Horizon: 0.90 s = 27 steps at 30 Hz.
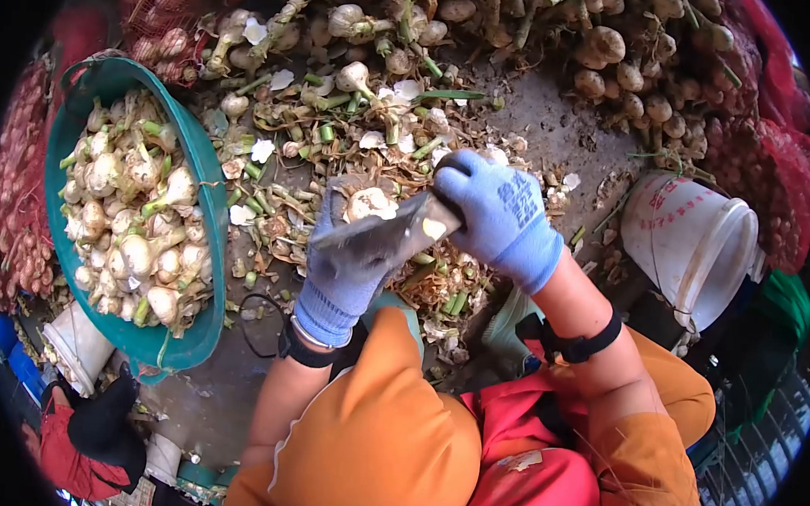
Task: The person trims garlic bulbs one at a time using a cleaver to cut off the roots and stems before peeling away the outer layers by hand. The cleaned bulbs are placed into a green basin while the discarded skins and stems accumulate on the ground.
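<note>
My right hand, in a blue glove, is closed around the end of a broad, dull grey knife. Its blade slants down to the left, across the front of my left hand. That hand wears a glove too, grey over the palm, and its fingers curl around a whitish garlic bulb just above the blade. Part of those fingers is hidden behind the knife. A pale scrap sticks to the blade near my right hand. Beneath both hands lie cut stems and dry skins.
At the left, a teal basket is full of trimmed garlic. Untrimmed bulbs are heaped at the back, beside red mesh sacks. A white bucket lies tipped at the right. Another person is at the lower left.
</note>
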{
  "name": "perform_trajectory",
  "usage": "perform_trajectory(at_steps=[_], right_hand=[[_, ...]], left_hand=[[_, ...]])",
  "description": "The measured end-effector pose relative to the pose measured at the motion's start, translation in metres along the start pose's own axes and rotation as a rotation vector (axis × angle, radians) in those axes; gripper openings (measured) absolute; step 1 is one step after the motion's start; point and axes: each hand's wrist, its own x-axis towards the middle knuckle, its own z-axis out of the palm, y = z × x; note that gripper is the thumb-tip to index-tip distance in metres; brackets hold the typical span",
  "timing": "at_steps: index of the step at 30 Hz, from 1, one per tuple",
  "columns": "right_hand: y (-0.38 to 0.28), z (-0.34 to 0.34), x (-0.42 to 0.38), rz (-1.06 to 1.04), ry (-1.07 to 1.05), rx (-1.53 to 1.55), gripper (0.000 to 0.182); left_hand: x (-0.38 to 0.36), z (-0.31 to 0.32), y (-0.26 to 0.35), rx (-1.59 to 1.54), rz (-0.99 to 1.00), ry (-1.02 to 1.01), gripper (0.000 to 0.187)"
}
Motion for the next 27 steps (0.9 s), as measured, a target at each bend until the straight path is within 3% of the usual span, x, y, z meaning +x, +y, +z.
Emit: perform_trajectory(at_steps=[3,4,5,6,7,9,10,11,13,14,16,17,18,19,20,21,23,25,27], right_hand=[[0.023,0.017,0.005,0.091,0.080,0.012,0.021],[0.037,0.020,0.010,0.312,0.018,0.170,0.021],[0.049,0.024,0.011,0.534,-0.047,0.329,0.021],[0.060,0.035,0.008,0.604,-0.030,0.628,0.026],[0.042,0.021,0.011,0.691,-0.144,0.937,0.030],[0.015,0.020,0.012,0.600,-0.200,1.238,0.030],[0.004,0.021,0.015,0.544,-0.083,1.384,0.032],[-0.002,0.011,0.019,0.510,-0.125,1.288,0.030],[-0.008,0.012,0.023,0.037,0.142,0.703,0.028],[-0.012,-0.006,0.025,0.057,-0.031,0.358,0.030],[0.020,0.008,0.031,0.252,-0.127,0.213,0.026],[0.040,0.011,0.030,0.384,-0.178,0.211,0.025],[0.055,0.014,0.024,0.468,-0.107,0.380,0.020],[0.066,0.016,0.017,0.548,-0.045,0.551,0.018],[0.065,0.010,0.012,0.578,-0.004,0.690,0.017],[0.063,0.012,0.010,0.622,-0.016,0.776,0.020],[0.064,0.024,0.009,0.516,-0.105,0.588,0.022],[0.045,0.018,0.012,0.368,-0.143,0.283,0.026],[0.044,0.028,0.008,0.283,-0.122,0.231,0.025]], left_hand=[[0.021,-0.012,0.037,-0.787,-0.601,0.099,0.045],[0.019,-0.013,0.041,-0.696,-0.565,0.045,0.050],[0.017,-0.010,0.047,-0.934,-0.542,0.073,0.054],[0.017,-0.002,0.041,-1.137,-0.672,0.115,0.063],[0.017,0.007,0.030,-1.337,-0.805,0.160,0.072],[0.020,0.014,0.009,-0.273,-0.348,0.061,0.092],[0.025,0.011,0.010,-0.198,-0.293,0.044,0.094],[0.027,0.018,0.010,-0.579,-0.239,0.160,0.078],[-0.001,0.015,-0.015,-1.372,-0.523,0.257,0.064],[0.025,-0.012,0.020,-0.966,-0.718,0.250,0.049],[0.030,-0.031,0.029,-1.012,-0.512,0.389,0.028],[0.037,-0.054,0.028,-0.988,-0.388,0.425,0.031],[0.034,-0.075,0.011,-1.294,-0.247,0.417,0.043],[0.044,-0.100,0.023,-1.805,-0.037,0.364,0.048],[0.044,-0.117,0.005,-2.027,0.096,0.162,0.046],[0.053,-0.123,-0.006,-1.951,0.100,0.073,0.048],[0.087,-0.097,-0.044,-1.384,-0.240,0.217,0.049],[0.127,-0.053,-0.084,-0.547,-0.652,0.051,0.054],[0.151,-0.001,-0.099,0.549,-0.522,-0.081,0.063]])
